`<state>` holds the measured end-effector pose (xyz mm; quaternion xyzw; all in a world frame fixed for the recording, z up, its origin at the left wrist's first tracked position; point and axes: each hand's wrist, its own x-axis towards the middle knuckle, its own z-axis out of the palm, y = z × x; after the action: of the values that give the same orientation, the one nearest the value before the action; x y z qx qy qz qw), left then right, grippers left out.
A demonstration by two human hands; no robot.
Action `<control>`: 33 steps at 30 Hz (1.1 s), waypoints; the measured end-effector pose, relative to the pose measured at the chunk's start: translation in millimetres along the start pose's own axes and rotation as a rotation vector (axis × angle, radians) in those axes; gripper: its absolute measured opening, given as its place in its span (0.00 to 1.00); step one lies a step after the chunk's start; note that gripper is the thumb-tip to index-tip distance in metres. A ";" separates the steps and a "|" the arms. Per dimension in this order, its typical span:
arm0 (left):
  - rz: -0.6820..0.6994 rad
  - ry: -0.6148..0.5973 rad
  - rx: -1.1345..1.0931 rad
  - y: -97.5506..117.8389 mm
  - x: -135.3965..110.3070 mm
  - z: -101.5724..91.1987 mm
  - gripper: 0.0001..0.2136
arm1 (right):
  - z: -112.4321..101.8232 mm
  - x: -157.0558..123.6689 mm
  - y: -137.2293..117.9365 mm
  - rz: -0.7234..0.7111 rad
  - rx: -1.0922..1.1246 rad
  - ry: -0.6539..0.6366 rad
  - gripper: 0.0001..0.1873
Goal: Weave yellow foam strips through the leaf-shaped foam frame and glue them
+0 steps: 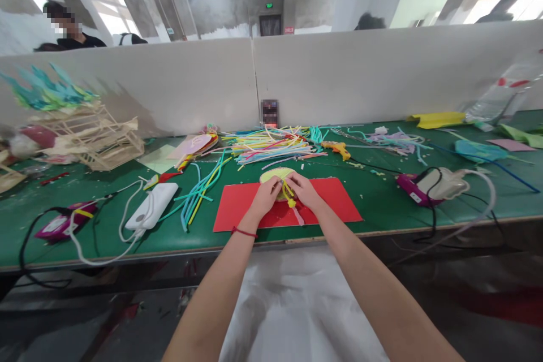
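Note:
My left hand and my right hand meet over a red sheet on the green table. Both pinch a small yellow pipe-cleaner piece that lies against a round yellow-green disc. A pink strip hangs down from the piece onto the red sheet. My fingers are closed round the yellow piece, and part of it is hidden under them. A red string circles my left wrist.
A heap of coloured pipe cleaners lies behind the disc, with a yellow glue gun beside it. A white power bank with cables sits left, a wooden model far left, a purple device right. A person sits beyond the partition.

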<state>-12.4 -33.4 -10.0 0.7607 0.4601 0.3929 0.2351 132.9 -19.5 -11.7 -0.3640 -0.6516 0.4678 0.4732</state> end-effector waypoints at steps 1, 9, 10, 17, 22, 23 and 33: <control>-0.004 0.007 -0.006 -0.7 0.3 0.3 0.11 | 0.1 0.1 0.3 -0.006 -0.006 0.002 0.13; -0.026 0.025 -0.051 -0.3 0.4 -0.5 0.10 | -0.1 -1.6 -1.4 -0.017 -0.003 0.006 0.13; -0.030 0.022 -0.051 0.2 0.4 -0.6 0.10 | -0.2 -1.6 -1.7 -0.001 0.011 0.001 0.13; -0.044 0.033 -0.056 1.2 0.4 -0.6 0.09 | -2.7 0.6 -2.5 0.033 0.107 -0.044 0.14; -0.104 0.080 -0.192 2.6 -0.6 -1.7 0.11 | -5.6 0.7 -2.1 0.095 0.165 -0.086 0.13; -0.108 0.082 -0.215 3.2 -0.8 -2.1 0.11 | -6.0 0.8 -1.9 0.106 0.179 -0.095 0.14; -0.114 -0.037 -0.162 3.9 -2.0 -2.2 0.09 | -6.3 0.3 -2.7 0.120 0.194 -0.119 0.13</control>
<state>-12.7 -37.1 -6.7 0.7187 0.4650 0.4009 0.3263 138.8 -18.4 -8.3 -0.3264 -0.6072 0.5771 0.4378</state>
